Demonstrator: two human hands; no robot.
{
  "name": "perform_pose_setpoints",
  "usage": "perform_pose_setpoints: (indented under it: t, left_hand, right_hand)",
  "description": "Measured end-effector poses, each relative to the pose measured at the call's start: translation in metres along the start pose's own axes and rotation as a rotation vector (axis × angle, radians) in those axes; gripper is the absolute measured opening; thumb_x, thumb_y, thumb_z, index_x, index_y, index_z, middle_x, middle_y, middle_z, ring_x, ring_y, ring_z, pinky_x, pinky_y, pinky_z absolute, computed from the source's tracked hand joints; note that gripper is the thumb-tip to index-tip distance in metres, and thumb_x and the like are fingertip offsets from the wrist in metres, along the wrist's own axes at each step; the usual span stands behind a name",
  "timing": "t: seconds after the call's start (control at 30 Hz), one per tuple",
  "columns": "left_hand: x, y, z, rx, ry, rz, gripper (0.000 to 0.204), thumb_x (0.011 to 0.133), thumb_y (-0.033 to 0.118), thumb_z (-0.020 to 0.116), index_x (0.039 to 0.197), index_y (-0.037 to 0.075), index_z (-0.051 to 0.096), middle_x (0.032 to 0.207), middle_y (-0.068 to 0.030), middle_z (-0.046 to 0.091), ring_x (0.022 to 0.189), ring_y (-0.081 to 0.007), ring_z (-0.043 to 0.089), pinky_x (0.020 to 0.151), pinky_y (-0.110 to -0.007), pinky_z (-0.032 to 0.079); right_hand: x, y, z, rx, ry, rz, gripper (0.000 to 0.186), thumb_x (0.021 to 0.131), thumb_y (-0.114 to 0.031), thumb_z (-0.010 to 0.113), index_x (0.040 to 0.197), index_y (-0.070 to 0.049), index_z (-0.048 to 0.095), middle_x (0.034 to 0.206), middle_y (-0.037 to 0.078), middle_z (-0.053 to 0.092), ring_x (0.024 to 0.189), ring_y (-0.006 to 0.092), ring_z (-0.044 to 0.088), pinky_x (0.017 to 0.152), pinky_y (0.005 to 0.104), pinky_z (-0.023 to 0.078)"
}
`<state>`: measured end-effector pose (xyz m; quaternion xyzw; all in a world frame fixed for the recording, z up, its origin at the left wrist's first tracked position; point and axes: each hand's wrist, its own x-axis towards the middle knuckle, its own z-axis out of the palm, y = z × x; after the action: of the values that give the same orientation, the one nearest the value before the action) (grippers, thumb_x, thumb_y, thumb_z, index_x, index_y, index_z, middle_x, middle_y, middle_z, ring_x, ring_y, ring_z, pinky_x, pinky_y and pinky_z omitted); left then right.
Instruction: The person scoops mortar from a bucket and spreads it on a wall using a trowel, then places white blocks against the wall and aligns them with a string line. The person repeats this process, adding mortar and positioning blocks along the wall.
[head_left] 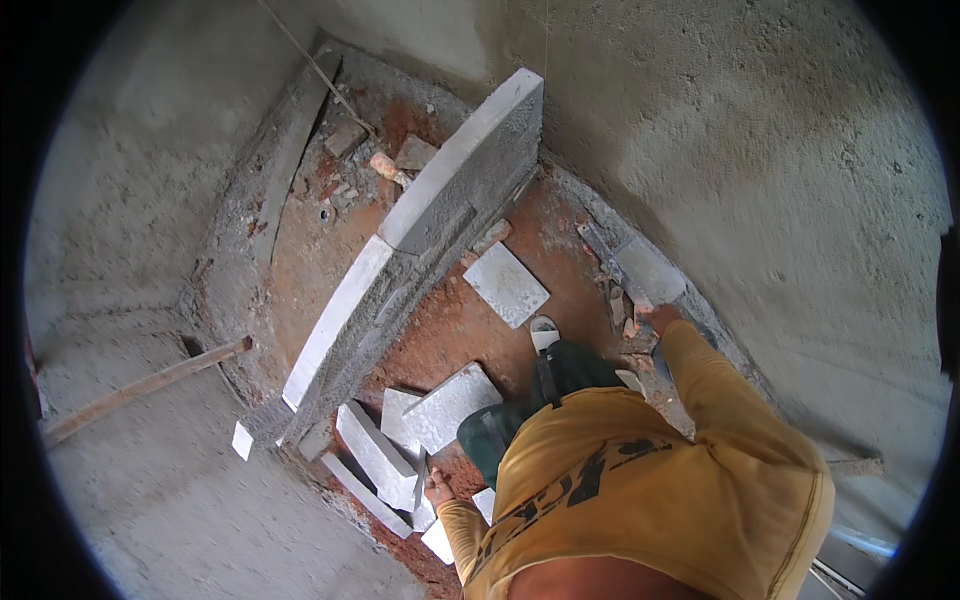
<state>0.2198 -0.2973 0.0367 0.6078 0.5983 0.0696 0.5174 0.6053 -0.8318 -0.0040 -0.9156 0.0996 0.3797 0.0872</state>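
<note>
Rough grey walls (750,180) enclosed a reddish floor (420,345), where a partition (470,185) stood well ahead of the left hand (437,488). White blocks (375,455) lay just beside that hand; whether it held one, I could not tell. The right hand (661,318) was at a pale slab's (648,270) near edge, its grip equally unclear.

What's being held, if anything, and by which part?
Cannot tell: the right hand is near a grey slab, the left hand near a white block; neither shows a clear grip.
</note>
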Motion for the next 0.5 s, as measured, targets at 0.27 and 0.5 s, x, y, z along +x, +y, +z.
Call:
perform_pose_setpoints:
  t: [0.27,0.5]
  left_hand:
    - [-0.026,0.002,0.034,0.06,-0.017,-0.006,0.031,0.086,0.035,0.063,0.078,0.006,0.057,0.069,-0.0061,0.061,0.058,-0.0174,0.058,0.05,-0.031,0.044]
    - [-0.029,-0.082,0.021,-0.196,-0.094,-0.192,0.02,0.087,0.019,0.062,0.077,0.004,0.054,0.066,-0.0094,0.058,0.047,-0.0176,0.052,0.04,-0.032,0.042]
  right_hand:
    - [0.014,0.01,-0.011,0.236,-0.093,0.041,0.045,0.081,-0.044,0.057,0.109,-0.01,0.064,0.106,0.024,0.062,0.1,0.0386,0.059,0.089,0.0436,0.045]
    - [0.042,-0.016,-0.004,0.468,0.092,-0.015,0.047,0.078,-0.038,0.066,0.099,0.004,0.065,0.098,0.022,0.066,0.097,0.0345,0.062,0.083,0.0405,0.048]
